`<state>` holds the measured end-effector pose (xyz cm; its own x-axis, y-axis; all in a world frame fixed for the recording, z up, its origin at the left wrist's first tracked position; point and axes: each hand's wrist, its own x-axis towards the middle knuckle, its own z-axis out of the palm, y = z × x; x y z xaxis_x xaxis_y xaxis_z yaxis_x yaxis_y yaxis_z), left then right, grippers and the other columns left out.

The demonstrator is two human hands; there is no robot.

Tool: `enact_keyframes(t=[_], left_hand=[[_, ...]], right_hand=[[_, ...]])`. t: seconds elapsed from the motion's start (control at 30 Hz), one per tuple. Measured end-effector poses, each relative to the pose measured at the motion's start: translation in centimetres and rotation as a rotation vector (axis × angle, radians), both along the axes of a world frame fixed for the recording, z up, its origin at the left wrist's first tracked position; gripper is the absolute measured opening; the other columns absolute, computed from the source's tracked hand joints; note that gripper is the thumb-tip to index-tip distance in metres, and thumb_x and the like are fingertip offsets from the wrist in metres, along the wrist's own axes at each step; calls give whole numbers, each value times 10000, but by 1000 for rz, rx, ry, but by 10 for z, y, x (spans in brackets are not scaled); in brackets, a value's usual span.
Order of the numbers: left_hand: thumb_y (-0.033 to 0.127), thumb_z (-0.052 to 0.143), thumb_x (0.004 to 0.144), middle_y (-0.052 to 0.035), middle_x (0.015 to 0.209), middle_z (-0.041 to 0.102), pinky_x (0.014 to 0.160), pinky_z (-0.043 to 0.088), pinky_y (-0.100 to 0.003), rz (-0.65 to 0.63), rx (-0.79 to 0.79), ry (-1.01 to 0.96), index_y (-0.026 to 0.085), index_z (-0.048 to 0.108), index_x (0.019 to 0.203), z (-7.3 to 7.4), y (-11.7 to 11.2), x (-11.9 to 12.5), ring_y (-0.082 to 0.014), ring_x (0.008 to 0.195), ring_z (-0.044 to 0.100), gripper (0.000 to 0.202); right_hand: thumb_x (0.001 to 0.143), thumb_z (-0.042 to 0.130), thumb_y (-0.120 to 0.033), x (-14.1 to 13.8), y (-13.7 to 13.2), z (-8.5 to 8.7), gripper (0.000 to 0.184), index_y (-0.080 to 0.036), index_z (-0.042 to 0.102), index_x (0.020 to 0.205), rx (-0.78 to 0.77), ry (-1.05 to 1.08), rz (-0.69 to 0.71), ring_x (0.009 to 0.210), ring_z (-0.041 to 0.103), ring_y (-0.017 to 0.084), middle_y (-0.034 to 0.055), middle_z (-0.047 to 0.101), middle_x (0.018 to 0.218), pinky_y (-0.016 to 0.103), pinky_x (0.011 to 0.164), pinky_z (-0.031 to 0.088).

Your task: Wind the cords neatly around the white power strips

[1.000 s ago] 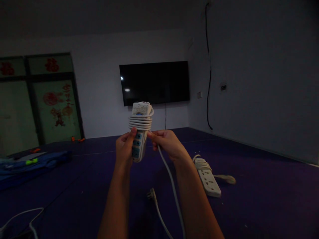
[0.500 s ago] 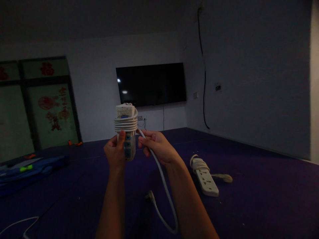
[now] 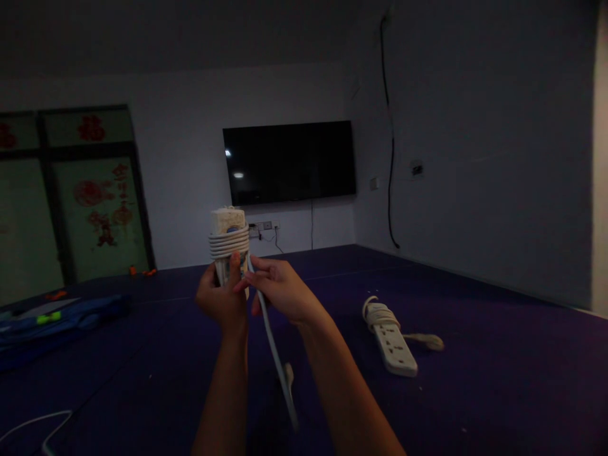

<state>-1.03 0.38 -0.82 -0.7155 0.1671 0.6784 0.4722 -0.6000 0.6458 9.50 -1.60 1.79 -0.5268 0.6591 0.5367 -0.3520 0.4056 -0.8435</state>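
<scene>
Gripping one power strip of two is the left hand, the right hand pinching one cord.

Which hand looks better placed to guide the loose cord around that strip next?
Probably the right hand: it already holds the loose cord, just below the wound coils. The left hand is busy gripping the power strip.
</scene>
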Motion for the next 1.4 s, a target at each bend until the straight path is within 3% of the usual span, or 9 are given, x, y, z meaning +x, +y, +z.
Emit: enact_keyframes(t=[0.37,0.57,0.73,0.87,1.07,1.17,1.27,1.33,1.4], left_hand=[[491,655,713,40,560,532,541,363,-226,21,86,86,168,646,743,2,-4,-2,-118,534,459,324],[427,607,747,-8,686,631,624,418,-247,-44,124,130,162,661,821,-3,2,1,-152,638,576,280],[432,614,717,18,546,542,566,387,-244,70,68,95,177,598,648,-2,1,9,-139,541,526,265],[453,614,739,0,590,568,593,383,-251,212,105,249,183,601,676,-2,-3,7,-148,567,530,278],[455,551,809,-99,691,653,607,386,-279,413,105,468,163,636,786,-11,6,6,-202,628,592,305],[442,518,832,-144,764,681,662,410,-309,421,68,528,158,652,827,-16,11,13,-233,699,628,314],[449,484,850,-188,1027,688,818,418,-369,390,74,556,168,667,972,-17,10,22,-280,965,634,357],[448,462,860,-183,1216,627,921,385,-414,366,105,581,187,651,1082,-16,8,27,-297,1146,565,391],[411,459,867,-173,1269,600,965,371,-436,330,124,636,186,624,1160,-14,8,28,-295,1213,526,405]], right_hand=[[797,638,-400,-10,-2,0,428,-109,533,1094,1,19,-26,295,467,74,-22,652,563,176,327,322],[831,606,-351,-9,-8,3,468,-121,509,1226,23,41,-7,307,459,65,-38,644,543,171,345,339],[879,508,-208,-9,-16,5,454,-140,453,1325,56,19,-119,284,438,56,-45,636,518,155,336,324],[876,502,-221,-7,-13,4,351,-139,529,1216,78,31,-169,287,432,56,-38,629,516,151,324,312],[753,671,-391,-3,-1,-1,305,-154,614,937,155,58,-303,326,441,60,-26,600,531,165,328,317],[671,741,-405,-1,4,-2,287,-159,631,767,156,69,-505,381,474,78,-13,576,501,174,354,312],[650,748,-425,2,7,-1,294,-157,630,670,114,82,-666,394,484,93,-13,536,449,186,370,308],[674,721,-447,4,9,-1,307,-154,635,654,102,107,-694,371,460,87,-19,516,427,190,365,295],[694,695,-469,6,11,-1,327,-148,640,657,111,151,-688,359,444,82,-22,507,419,190,362,287]])
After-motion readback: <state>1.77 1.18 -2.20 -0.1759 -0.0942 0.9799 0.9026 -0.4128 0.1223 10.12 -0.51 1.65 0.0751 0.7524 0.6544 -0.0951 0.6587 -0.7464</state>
